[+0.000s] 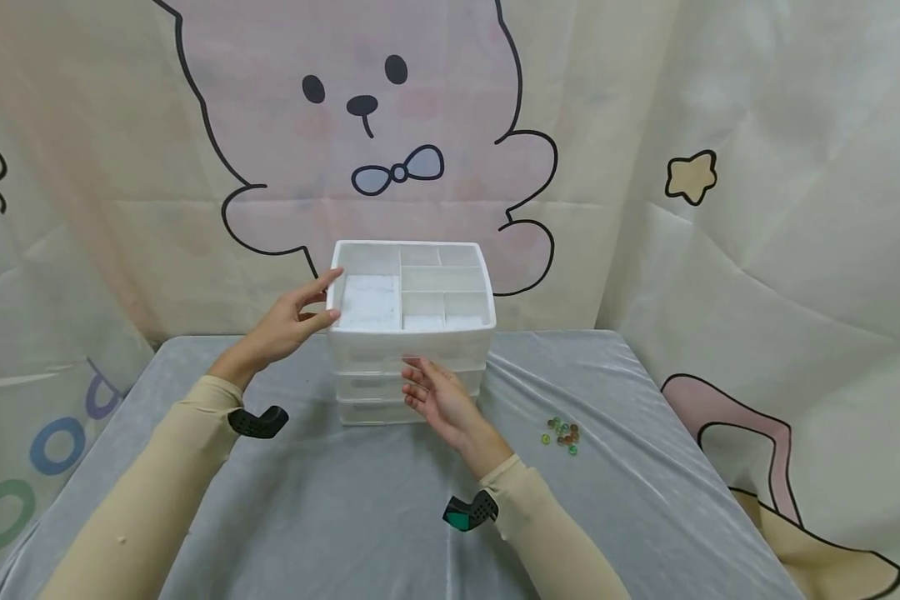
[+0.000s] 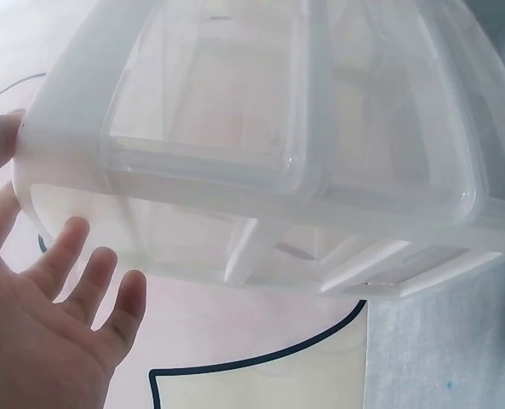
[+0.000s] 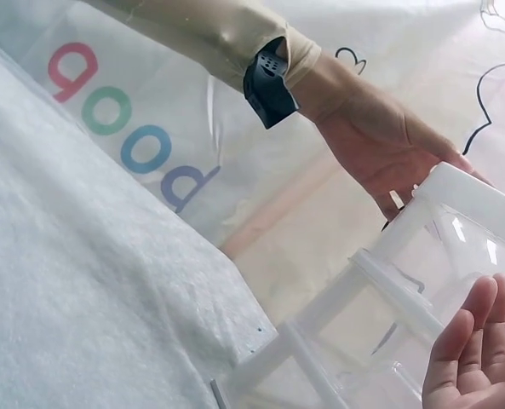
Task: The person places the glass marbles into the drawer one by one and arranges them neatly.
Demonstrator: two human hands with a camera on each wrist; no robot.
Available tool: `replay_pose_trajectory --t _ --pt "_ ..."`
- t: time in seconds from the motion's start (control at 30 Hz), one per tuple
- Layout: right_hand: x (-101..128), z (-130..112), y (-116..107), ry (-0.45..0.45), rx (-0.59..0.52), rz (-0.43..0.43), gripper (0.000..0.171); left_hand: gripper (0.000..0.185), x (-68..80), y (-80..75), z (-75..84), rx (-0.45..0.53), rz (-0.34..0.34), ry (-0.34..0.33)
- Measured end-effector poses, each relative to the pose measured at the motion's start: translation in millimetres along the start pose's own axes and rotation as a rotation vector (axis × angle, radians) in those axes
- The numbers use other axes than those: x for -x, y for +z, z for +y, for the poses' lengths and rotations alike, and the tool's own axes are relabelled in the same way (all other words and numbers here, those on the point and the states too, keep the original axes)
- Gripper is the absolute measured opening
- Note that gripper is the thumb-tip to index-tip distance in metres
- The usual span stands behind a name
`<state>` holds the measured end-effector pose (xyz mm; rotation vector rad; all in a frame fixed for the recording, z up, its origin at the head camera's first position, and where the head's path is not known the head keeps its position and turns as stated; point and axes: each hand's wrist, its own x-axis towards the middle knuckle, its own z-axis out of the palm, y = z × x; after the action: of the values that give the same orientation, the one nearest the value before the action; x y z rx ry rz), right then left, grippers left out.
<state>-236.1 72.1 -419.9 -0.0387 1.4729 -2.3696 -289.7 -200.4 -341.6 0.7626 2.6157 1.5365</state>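
A white plastic drawer box [image 1: 412, 354] with clear drawers stands on the cloth-covered table, its top split into compartments. My left hand [image 1: 285, 325] rests on its left side, thumb and a finger at the upper rim, the other fingers spread beside the side wall in the left wrist view. My right hand [image 1: 446, 404] is palm up at the front, its fingertips at the top drawer's small handle [image 1: 414, 360]. Its fingers [image 3: 482, 332] bend loosely before the clear drawer front in the right wrist view; whether they grip the handle is not clear. The drawers look closed.
Several green and brown glass marbles [image 1: 562, 435] lie in a loose cluster on the grey table cloth [image 1: 345, 517], right of the drawer box. A printed curtain [image 1: 607, 125] with a bear hangs close behind the table and along both sides.
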Motion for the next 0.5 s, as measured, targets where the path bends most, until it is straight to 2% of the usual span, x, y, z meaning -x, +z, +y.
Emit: replay_pose_trajectory --t 0.33,0.5 --pt "0.1 -0.5 -0.1 -0.002 0.025 0.017 0.045 0.066 -1.7 0.0 0.3 -0.019 0.015 0.015" --pt "2.9 -0.3 0.2 0.004 0.034 0.013 0.047 0.064 -1.1 0.0 0.3 0.018 0.012 0.014"
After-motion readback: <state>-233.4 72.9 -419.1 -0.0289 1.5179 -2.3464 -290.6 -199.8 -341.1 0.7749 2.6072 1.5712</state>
